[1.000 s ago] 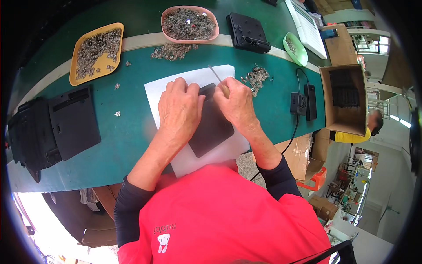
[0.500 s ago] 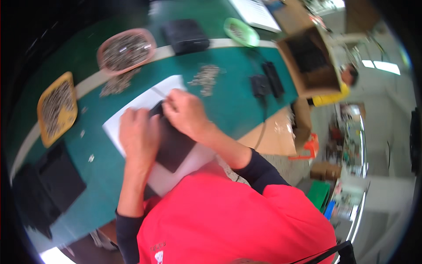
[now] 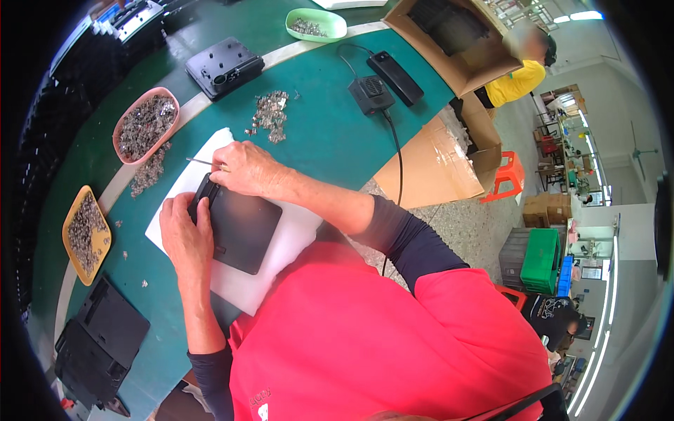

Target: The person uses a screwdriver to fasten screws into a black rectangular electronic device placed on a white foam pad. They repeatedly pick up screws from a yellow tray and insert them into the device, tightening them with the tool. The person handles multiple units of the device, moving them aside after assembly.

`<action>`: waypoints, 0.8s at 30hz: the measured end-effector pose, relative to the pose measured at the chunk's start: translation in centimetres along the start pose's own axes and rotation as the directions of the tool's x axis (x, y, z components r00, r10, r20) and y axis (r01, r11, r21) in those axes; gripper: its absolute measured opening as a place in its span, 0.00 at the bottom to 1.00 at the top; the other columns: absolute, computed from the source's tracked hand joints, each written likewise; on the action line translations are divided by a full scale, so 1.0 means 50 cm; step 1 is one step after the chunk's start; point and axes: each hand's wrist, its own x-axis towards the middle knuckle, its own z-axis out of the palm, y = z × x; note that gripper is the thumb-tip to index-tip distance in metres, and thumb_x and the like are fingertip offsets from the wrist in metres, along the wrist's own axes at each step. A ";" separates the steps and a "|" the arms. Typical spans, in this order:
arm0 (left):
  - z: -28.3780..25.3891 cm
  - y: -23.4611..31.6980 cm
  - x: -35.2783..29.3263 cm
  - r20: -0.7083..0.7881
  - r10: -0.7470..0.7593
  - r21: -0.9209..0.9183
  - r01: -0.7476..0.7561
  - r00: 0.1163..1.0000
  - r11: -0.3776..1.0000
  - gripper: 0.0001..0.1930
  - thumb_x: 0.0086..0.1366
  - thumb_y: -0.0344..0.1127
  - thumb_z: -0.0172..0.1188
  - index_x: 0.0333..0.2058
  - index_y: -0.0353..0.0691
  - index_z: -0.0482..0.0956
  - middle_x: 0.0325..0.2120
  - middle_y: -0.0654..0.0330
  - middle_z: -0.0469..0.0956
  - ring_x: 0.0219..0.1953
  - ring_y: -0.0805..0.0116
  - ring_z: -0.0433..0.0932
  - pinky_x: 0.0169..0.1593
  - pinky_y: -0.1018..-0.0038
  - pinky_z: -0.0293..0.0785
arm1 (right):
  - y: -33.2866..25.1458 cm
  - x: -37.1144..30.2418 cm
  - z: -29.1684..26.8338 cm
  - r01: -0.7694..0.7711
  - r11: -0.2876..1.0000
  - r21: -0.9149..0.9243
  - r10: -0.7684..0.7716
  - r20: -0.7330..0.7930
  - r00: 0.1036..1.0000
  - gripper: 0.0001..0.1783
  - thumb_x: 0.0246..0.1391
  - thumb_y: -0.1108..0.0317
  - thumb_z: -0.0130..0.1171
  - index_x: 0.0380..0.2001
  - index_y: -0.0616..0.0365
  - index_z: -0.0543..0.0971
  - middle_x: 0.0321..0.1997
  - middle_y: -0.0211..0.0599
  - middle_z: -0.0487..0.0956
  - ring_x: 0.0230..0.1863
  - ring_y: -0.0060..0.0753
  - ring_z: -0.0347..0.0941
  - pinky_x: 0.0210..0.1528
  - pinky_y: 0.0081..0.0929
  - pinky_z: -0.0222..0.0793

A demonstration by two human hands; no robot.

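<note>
A flat black plastic panel [image 3: 242,235] lies on a white foam sheet [image 3: 235,284] in front of me. My left hand [image 3: 188,235] is closed on the panel's far left edge, its thumb against a raised black strip there. My right hand [image 3: 247,168] is at the panel's far corner, fingers pinched round a thin metal tool [image 3: 203,162] that points out to the left; its exact kind is unclear. Beyond my hands, small metal parts [image 3: 269,116] lie in a loose pile on the green table.
Pink [image 3: 175,116], yellow [image 3: 67,242] and green [image 3: 337,27] trays hold small metal parts. Black housings lie at far centre [image 3: 225,67] and left [image 3: 105,337]. A corded black device [image 3: 372,95] sits at right, near an open cardboard box [image 3: 470,67]. A person in yellow [image 3: 519,83] is beyond.
The view has turned, so the table items appear further left and the picture is sharper. Both hands stay at the panel's far edge, with the thin tool still in my right hand.
</note>
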 end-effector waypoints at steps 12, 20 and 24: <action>0.008 0.034 -0.034 -0.060 0.292 0.291 -0.263 0.955 0.920 0.21 0.57 0.36 0.64 0.48 0.34 0.75 0.53 0.50 0.72 0.59 0.51 0.67 0.62 0.55 0.58 | 0.030 -0.069 -0.009 0.190 0.974 -0.120 -0.189 0.020 0.982 0.13 0.58 0.67 0.49 0.42 0.62 0.77 0.30 0.57 0.80 0.35 0.59 0.77 0.40 0.49 0.73; 0.034 0.035 -0.061 -0.052 0.262 0.194 -0.247 0.964 0.949 0.28 0.53 0.39 0.67 0.52 0.33 0.73 0.56 0.43 0.67 0.62 0.45 0.62 0.64 0.52 0.56 | -0.008 -0.105 -0.042 0.259 0.928 -0.267 -0.238 0.109 0.965 0.18 0.61 0.65 0.48 0.52 0.52 0.75 0.31 0.52 0.80 0.32 0.55 0.78 0.35 0.48 0.73; 0.035 0.041 -0.070 -0.076 0.196 0.172 -0.181 0.978 0.968 0.28 0.51 0.37 0.69 0.51 0.35 0.73 0.57 0.40 0.64 0.62 0.41 0.60 0.63 0.51 0.56 | -0.018 -0.106 -0.048 0.271 0.915 -0.299 -0.242 0.130 0.962 0.19 0.60 0.68 0.48 0.54 0.54 0.74 0.32 0.53 0.79 0.34 0.55 0.77 0.36 0.46 0.73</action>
